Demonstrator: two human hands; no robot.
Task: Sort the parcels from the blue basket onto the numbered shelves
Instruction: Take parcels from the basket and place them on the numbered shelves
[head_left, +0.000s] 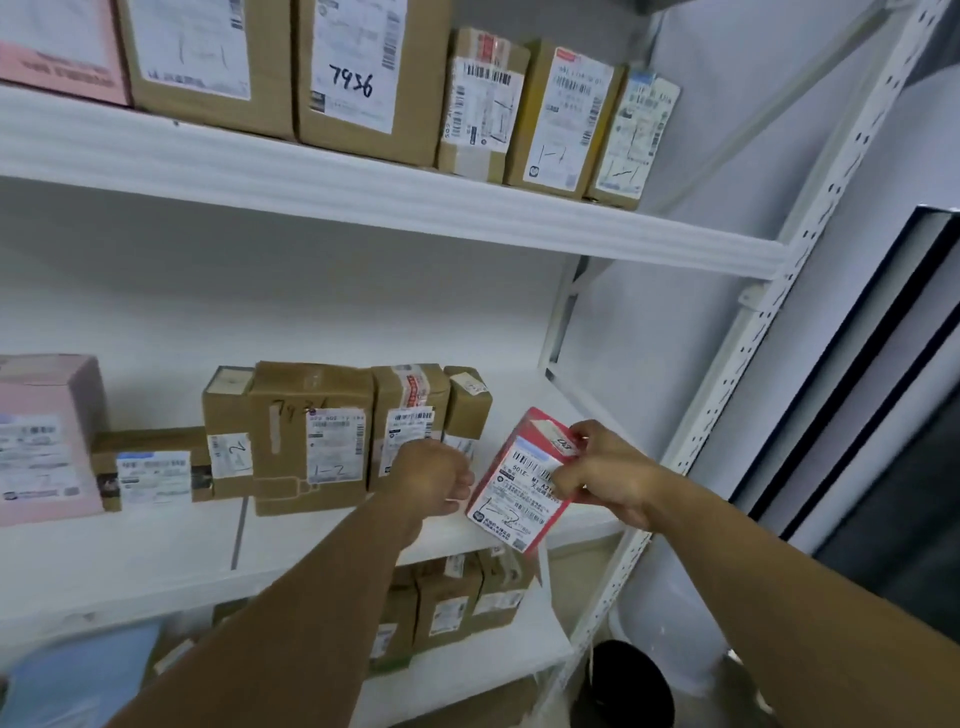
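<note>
My right hand grips a small red parcel with a white shipping label, held tilted just above the right end of the middle white shelf. My left hand is curled into a fist in front of a taped brown box at the end of a row of brown parcels; I cannot tell whether it touches the box. It holds nothing that I can see. The blue basket is out of view.
The row includes a box marked 1-2 and a pink box at the far left. More labelled boxes fill the upper shelf and the lower shelf. A perforated white upright bounds the rack; a black bin stands below.
</note>
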